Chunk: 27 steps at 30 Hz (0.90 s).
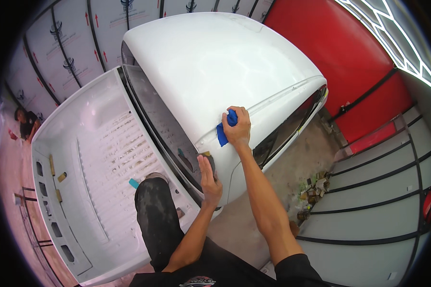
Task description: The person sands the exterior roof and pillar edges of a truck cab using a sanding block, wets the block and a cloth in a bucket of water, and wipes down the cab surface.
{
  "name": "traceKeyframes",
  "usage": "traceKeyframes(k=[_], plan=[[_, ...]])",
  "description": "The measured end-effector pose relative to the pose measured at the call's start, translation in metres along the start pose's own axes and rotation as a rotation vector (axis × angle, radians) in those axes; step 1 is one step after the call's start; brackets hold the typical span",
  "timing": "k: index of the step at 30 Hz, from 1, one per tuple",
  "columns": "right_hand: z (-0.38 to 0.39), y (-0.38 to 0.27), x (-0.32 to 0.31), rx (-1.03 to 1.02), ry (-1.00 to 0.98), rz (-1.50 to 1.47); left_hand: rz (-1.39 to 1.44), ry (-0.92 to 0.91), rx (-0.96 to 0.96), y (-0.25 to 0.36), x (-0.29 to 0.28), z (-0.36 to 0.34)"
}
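Observation:
The white roof (215, 62) of a pickup truck's cab spreads out ahead of me. My right hand (238, 126) has its fingers curled around a crumpled blue cloth (222, 135), pressed on the roof near its side edge. Lower and to the left, my left hand (209, 184) is at the cab's rear corner. Its straight fingers lie together against a dark grey pad with a tan edge (208, 160), which looks like a sanding pad; the palm side is hidden.
My knee (155, 210) is over the white truck bed (100, 110), beside a teal piece (133, 183). Tan blocks (62, 177) lie along the bed's left side. Another person (28, 123) is beyond the bed at far left. Clutter (316, 187) sits on the floor by the right wall.

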State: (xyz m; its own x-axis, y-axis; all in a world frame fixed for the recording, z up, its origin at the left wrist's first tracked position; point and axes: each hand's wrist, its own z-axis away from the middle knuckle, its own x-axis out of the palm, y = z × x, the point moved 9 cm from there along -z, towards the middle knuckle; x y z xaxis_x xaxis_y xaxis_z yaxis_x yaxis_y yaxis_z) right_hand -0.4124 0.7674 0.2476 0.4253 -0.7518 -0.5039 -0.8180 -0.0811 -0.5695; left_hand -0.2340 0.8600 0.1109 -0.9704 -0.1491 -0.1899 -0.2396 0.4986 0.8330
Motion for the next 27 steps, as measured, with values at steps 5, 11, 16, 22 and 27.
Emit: traceKeyframes(k=[5, 11, 16, 22, 27], plan=[[0.000, -0.001, -0.002, 0.025, -0.009, 0.009, -0.012, -0.105, -0.075, 0.009, 0.019, -0.018], [-0.004, 0.001, -0.002, 0.014, -0.002, -0.003, -0.058, -0.176, -0.004, 0.014, 0.019, 0.020], [-0.006, -0.004, 0.001, 0.022, -0.015, -0.004, 0.003, -0.135, -0.008, 0.018, 0.014, 0.002], [0.000, 0.001, -0.005, -0.026, 0.025, -0.005, -0.037, -0.127, 0.013, 0.029, 0.021, -0.004], [-0.002, -0.006, -0.001, -0.006, -0.012, 0.026, -0.081, -0.139, 0.034, 0.019, 0.017, 0.032]])
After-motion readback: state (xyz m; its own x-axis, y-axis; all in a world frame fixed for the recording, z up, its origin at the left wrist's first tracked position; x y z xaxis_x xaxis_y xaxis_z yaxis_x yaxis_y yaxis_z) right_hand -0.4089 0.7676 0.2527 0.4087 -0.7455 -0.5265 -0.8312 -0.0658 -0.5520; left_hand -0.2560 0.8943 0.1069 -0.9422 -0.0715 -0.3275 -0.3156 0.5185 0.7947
